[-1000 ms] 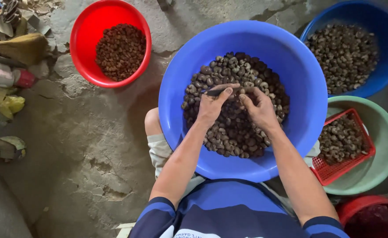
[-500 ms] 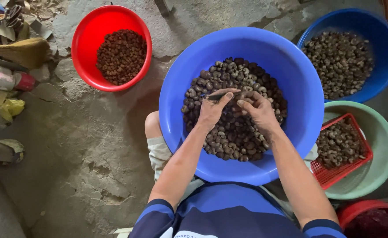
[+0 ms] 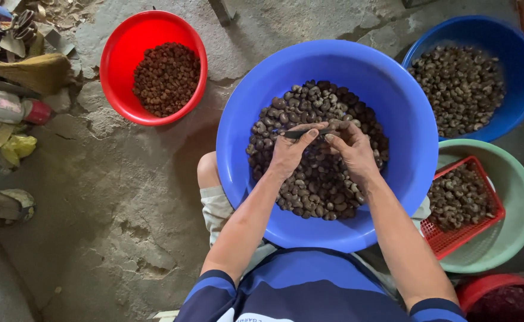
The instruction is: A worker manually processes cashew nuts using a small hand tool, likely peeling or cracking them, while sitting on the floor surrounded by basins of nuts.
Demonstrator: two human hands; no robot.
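A big blue basin (image 3: pixel 405 107) rests on my lap, filled with dark brown nuts (image 3: pixel 315 191). Both hands work above the pile. My left hand (image 3: pixel 288 152) grips a thin dark blade-like tool (image 3: pixel 300 133) that points right. My right hand (image 3: pixel 354 149) pinches a small nut (image 3: pixel 335 126) against the tool's tip. The fingertips of both hands meet over the middle of the basin.
A red bowl (image 3: pixel 116 71) of smaller dark pieces sits at the upper left on the concrete floor. A second blue basin (image 3: pixel 512 48) of nuts is at the upper right. A red basket (image 3: pixel 461 238) of nuts lies inside a green bowl (image 3: pixel 521 220). A broom and clutter (image 3: pixel 17 77) line the left edge.
My hands stay together over the basin, with only small finger movements on the nut and the tool. The view has shifted slightly.
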